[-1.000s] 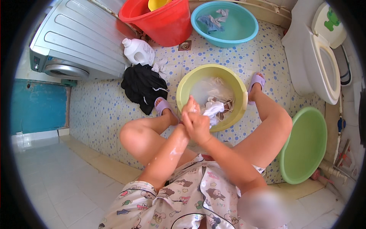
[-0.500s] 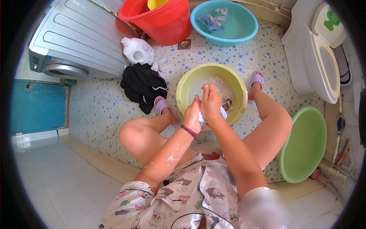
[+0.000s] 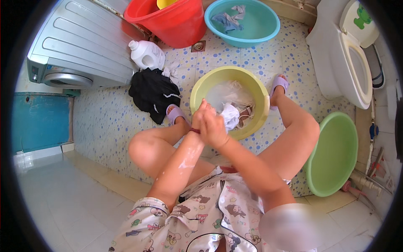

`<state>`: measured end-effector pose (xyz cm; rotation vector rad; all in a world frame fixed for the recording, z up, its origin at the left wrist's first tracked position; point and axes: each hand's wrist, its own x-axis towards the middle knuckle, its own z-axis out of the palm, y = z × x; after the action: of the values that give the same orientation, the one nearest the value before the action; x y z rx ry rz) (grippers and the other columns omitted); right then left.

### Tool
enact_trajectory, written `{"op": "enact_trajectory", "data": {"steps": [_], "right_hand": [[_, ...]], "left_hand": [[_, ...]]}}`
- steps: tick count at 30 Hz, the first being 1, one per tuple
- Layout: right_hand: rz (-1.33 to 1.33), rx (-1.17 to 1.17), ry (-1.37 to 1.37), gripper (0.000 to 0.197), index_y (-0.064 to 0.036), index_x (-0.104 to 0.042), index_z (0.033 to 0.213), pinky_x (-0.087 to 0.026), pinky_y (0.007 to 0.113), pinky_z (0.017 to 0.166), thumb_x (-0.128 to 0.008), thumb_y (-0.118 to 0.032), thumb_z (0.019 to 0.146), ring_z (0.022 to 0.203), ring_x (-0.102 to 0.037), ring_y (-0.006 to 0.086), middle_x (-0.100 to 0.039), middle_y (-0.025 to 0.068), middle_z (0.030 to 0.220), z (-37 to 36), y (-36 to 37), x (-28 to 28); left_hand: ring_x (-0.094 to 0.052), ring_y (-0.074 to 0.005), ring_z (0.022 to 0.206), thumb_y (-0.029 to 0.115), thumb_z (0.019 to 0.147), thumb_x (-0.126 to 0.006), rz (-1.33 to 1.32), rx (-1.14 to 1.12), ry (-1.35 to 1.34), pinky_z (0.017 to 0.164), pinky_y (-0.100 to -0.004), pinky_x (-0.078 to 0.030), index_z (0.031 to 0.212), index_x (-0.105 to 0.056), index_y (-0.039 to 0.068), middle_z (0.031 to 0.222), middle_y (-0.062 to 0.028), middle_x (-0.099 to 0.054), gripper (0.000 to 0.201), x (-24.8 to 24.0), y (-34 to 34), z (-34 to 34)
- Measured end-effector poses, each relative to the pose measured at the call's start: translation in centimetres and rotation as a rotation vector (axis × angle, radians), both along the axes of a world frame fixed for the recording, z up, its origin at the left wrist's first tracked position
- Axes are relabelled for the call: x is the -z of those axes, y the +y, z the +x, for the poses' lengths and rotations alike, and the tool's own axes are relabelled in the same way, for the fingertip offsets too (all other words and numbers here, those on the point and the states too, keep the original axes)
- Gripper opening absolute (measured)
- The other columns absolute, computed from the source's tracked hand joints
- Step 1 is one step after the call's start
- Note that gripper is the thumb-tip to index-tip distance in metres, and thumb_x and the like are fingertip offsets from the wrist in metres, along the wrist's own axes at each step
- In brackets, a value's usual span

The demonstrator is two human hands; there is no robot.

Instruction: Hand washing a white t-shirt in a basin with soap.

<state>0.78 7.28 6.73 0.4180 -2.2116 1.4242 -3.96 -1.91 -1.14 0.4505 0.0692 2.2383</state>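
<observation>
My two hands press together over the near left part of a yellow basin [image 3: 261, 90]. A wet white cloth [image 3: 230, 116] is gripped between them and hangs out on the right side, over the basin. My left hand [image 3: 202, 112], with a dark red band at its wrist, lies behind. Across it, in front, my right hand [image 3: 213, 130] is closed, hiding most of the left fingers. Cloudy water and pale fabric [image 3: 235, 93] with thin straps fill the basin, beside a brownish piece [image 3: 245, 115]. Suds streak my left forearm.
Black clothing [image 3: 153, 94] lies left of the basin, near a white detergent jug [image 3: 147, 54] and a washing machine [image 3: 79, 42]. Behind stand a red tub [image 3: 168, 25] and a blue basin [image 3: 260, 35] holding cloth in water. A green basin [image 3: 333, 155] and toilet [image 3: 336, 63] are right.
My hands have drawn nearer and to the left, and the right hand now crosses over the left. More of the white cloth shows beside them. The whole view has shifted slightly.
</observation>
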Motion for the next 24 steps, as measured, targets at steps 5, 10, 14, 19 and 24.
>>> {"op": "enact_trajectory", "data": {"steps": [5,10,14,19,24], "right_hand": [[0.022,0.228,-0.428,0.015,0.001,-0.049,0.087,-0.042,0.041,0.048,-0.052,-0.007,0.075,0.054,-0.053,0.0357,-0.055,0.0197,0.069,-2.6,2.0,-0.6],[0.223,0.025,0.069,0.047,0.0106,-0.04,0.109,-0.043,0.039,0.045,-0.056,-0.01,0.069,0.047,-0.054,0.0306,-0.055,0.0233,0.079,-0.7,1.5,2.6],[0.069,0.249,-0.499,0.03,0.0047,-0.048,0.1,-0.04,0.039,0.046,-0.051,-0.004,0.071,0.05,-0.053,0.0323,-0.054,0.0187,0.069,-3.1,2.6,0.5],[0.099,0.15,-0.162,0.012,-0.0064,-0.048,0.088,-0.042,0.04,0.045,-0.05,-0.013,0.078,0.048,-0.052,0.0328,-0.054,0.0175,0.06,-1.5,1.2,0.6],[0.115,0.249,-0.384,0.006,-0.0069,-0.049,0.085,-0.042,0.039,0.045,-0.047,-0.012,0.082,0.05,-0.052,0.0356,-0.052,0.0168,0.059,-1.5,0.7,0.0]], "left_hand": [[-0.055,-0.0243,0.079,0.028,0.085,-0.047,-0.911,-0.418,-0.661,0.072,-0.0327,-0.043,0.092,-0.052,0.004,0.084,-0.011,-0.056,0.026,-7.7,4.5,2.8],[-0.055,-0.0224,0.073,0.027,0.084,-0.047,-0.897,-0.535,-0.653,0.067,-0.0335,-0.045,0.094,-0.051,0.004,0.081,-0.0094,-0.057,0.026,-6.7,5.0,2.5],[-0.055,-0.0163,0.079,0.034,0.087,-0.042,-1.086,-0.508,-0.593,0.07,-0.0304,-0.045,0.094,-0.052,0.008,0.085,-0.0047,-0.057,0.028,-7.8,5.1,2.9],[-0.054,-0.0161,0.075,0.035,0.088,-0.041,-0.944,-0.643,-0.246,0.067,-0.0301,-0.044,0.088,-0.05,0.01,0.08,-0.0036,-0.055,0.027,-7.0,3.2,2.2],[-0.048,-0.0125,0.065,0.039,0.088,-0.039,-0.878,-0.55,-0.488,0.058,-0.0268,-0.041,0.077,-0.049,0.013,0.067,-0.0012,-0.047,0.03,-6.6,3.8,1.5]]}}
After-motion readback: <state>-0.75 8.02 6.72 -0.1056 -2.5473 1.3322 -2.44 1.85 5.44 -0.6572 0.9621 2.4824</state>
